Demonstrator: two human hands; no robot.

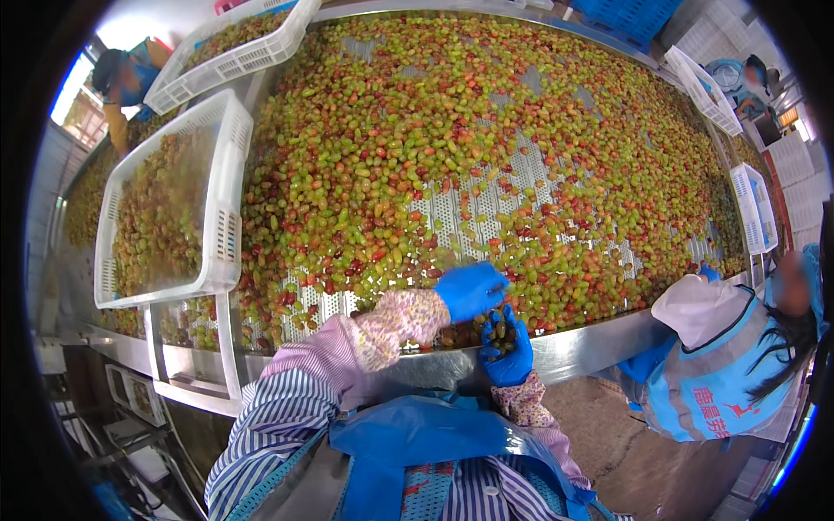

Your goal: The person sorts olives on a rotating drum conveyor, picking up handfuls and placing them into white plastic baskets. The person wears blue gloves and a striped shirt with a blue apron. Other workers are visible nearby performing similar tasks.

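Observation:
Red, green and yellow-brown oval grapes (391, 130) lie loose over a perforated metal sorting surface (449, 211). My left hand (472, 291), in a blue glove, is above the grapes near the metal edge, its fingers pointing right; whether it holds anything is hidden. Just below and to the right of it, my right hand (507, 348), also blue-gloved, is cupped palm up at the edge around several dark grapes (500, 335). Both forearms have floral cuffs.
A metal rim (573, 348) runs before me. At left, white plastic crates (225, 260) of grapes stand on a frame. A co-worker in a blue vest (710, 384) is close at right, with small white baskets (752, 208) beyond. Other people are at far left and far right.

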